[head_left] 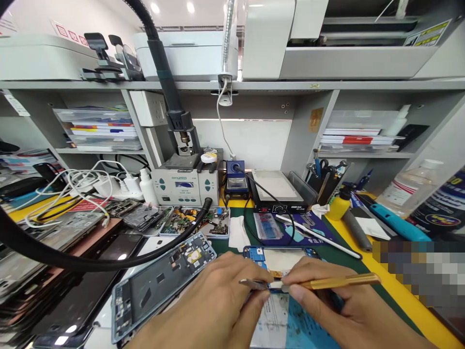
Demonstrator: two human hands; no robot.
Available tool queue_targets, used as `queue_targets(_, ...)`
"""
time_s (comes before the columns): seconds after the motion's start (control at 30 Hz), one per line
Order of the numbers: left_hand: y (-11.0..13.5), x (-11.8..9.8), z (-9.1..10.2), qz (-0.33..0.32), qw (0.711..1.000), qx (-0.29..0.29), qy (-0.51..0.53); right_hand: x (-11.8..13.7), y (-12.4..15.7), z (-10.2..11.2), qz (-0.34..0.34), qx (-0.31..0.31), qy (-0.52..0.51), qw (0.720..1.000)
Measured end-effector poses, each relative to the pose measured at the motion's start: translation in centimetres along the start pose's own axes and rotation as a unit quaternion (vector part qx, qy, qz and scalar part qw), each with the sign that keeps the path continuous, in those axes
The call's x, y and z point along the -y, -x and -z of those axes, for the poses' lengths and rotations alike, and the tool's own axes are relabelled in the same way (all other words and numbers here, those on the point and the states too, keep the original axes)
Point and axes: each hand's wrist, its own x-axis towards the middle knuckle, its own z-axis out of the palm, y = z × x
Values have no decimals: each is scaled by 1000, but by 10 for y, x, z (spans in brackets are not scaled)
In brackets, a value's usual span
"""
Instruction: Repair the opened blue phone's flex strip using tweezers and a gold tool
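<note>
My right hand (327, 288) is closed around a slim gold-handled tool (337, 281), its handle end pointing right and its metal end pointing left. Between thumb and fingers, my left hand (221, 291) pinches a small pointed metal piece (250, 284), whose kind I cannot make out. A small whitish part (276, 285) shows in the gap between both hands' fingertips. Just behind the fingers lies an opened blue phone body (256, 254) with a pale panel, its near edge partly hidden by my hands. A blue and white stained pad (271, 315) is beneath my hands.
An opened phone frame (160, 281) lies left, under a curving black hose (119, 264). Stacked phones and panels (83, 276) fill the far left. Behind stand a hot-air station (185, 186), a tray of circuit parts (196, 223) and a heating plate (278, 186). A white stick-like tool (323, 236) lies right.
</note>
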Motion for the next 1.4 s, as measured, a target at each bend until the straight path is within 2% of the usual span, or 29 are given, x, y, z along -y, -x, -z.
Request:
queue_targets(0.23, 1, -2, 0, 1, 1000, -18, 22, -2, 5, 1, 6, 2, 10, 1000)
queue_targets(0.57, 1, 1, 0, 3, 999, -9, 33, -3, 1, 0, 5, 6, -3, 1000)
queue_targets(1.13, 2, -1, -1, 2, 1000, 8, 11, 4, 3, 2, 15, 4, 54, 998)
queue_targets(1.4, 0, 0, -2, 4, 1000, 8, 12, 4, 2, 1, 8, -21, 59, 998)
